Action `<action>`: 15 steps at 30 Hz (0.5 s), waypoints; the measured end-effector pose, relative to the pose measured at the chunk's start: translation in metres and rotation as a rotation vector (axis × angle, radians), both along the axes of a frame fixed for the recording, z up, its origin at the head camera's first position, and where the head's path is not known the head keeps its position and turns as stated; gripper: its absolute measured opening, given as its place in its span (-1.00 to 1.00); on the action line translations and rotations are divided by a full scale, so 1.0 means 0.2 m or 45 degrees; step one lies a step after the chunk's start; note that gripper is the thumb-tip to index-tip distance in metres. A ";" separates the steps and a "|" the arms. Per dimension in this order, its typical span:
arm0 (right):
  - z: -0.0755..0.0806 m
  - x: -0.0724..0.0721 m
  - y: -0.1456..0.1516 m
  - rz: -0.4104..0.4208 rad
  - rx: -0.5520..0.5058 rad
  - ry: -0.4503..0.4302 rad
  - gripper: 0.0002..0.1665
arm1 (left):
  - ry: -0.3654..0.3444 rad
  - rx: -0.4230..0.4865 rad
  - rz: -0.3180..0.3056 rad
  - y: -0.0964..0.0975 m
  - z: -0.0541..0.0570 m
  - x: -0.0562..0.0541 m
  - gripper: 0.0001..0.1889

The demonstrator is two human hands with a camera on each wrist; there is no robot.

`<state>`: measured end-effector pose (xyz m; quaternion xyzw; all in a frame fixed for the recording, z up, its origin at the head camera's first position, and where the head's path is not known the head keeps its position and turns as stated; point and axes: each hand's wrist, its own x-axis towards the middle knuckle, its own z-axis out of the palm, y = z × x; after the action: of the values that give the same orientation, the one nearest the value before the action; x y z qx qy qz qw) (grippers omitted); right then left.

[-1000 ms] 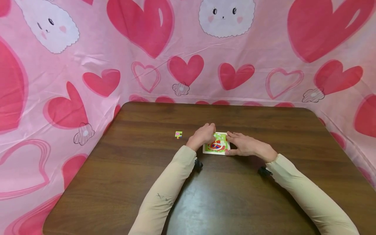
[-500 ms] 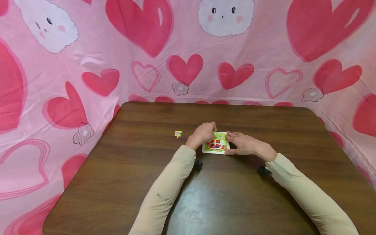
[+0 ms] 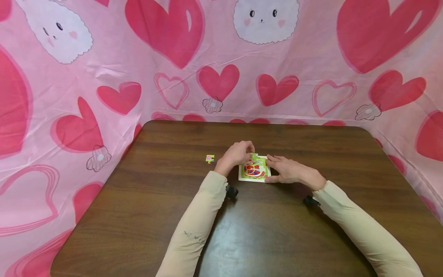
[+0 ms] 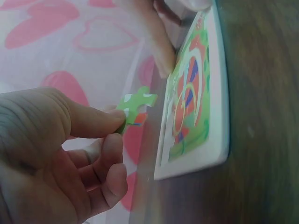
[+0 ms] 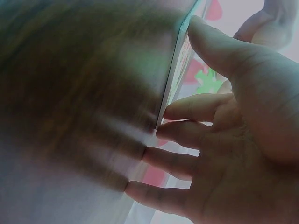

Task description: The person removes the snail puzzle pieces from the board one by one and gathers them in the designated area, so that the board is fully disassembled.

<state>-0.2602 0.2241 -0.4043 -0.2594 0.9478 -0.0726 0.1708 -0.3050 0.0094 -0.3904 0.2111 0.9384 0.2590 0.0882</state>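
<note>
No readable text, label or number is seen; the puzzle board (image 3: 254, 169) seems to carry only a picture.

A dark brown wood-grain worktop (image 3: 270, 234) with rounded far corners carries a small square puzzle board (image 3: 255, 171) with a white border, lying flat near the middle, closer to the far edge. A loose pink and green puzzle piece (image 3: 209, 158) lies left of the board, well apart from it.
</note>
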 end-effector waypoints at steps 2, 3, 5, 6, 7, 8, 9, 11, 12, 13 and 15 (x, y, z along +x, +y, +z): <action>0.00 0.00 0.00 -0.008 -0.002 -0.007 0.04 | 0.006 -0.008 0.005 -0.02 0.00 0.00 -0.87; 0.00 0.00 0.00 -0.011 -0.003 -0.009 0.04 | 0.011 -0.012 0.009 -0.04 0.01 0.00 -0.88; 0.00 0.00 0.00 -0.006 -0.003 -0.003 0.05 | 0.023 -0.017 0.018 -0.06 0.01 -0.01 -0.89; 0.00 0.00 0.00 -0.011 -0.005 -0.006 0.05 | 0.034 -0.023 0.020 -0.08 0.01 -0.01 -0.89; 0.00 0.00 0.00 -0.010 -0.006 -0.005 0.05 | 0.040 -0.024 0.024 -0.09 0.01 -0.01 -0.89; 0.00 0.00 0.00 -0.008 -0.007 -0.003 0.05 | 0.046 -0.025 0.028 -0.11 0.01 -0.02 -0.89; 0.00 0.00 0.00 -0.006 -0.006 -0.002 0.05 | 0.052 -0.026 0.031 -0.13 0.01 -0.02 -0.89; 0.00 0.00 0.00 -0.007 -0.008 -0.006 0.05 | 0.048 -0.017 0.042 -0.16 0.01 -0.02 -0.90; 0.00 0.00 0.00 -0.009 -0.008 -0.009 0.06 | 0.039 -0.013 0.048 -0.18 0.02 -0.02 -0.90; 0.00 0.00 0.00 -0.010 -0.007 -0.010 0.06 | 0.032 -0.007 0.053 -0.19 0.02 -0.03 -0.90; 0.00 0.00 0.00 -0.013 -0.008 -0.011 0.06 | 0.017 0.000 0.061 -0.22 0.03 -0.03 -0.91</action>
<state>-0.2600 0.2248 -0.4052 -0.2549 0.9481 -0.0776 0.1738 -0.3104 -0.0355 -0.3851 0.1903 0.9438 0.2594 0.0756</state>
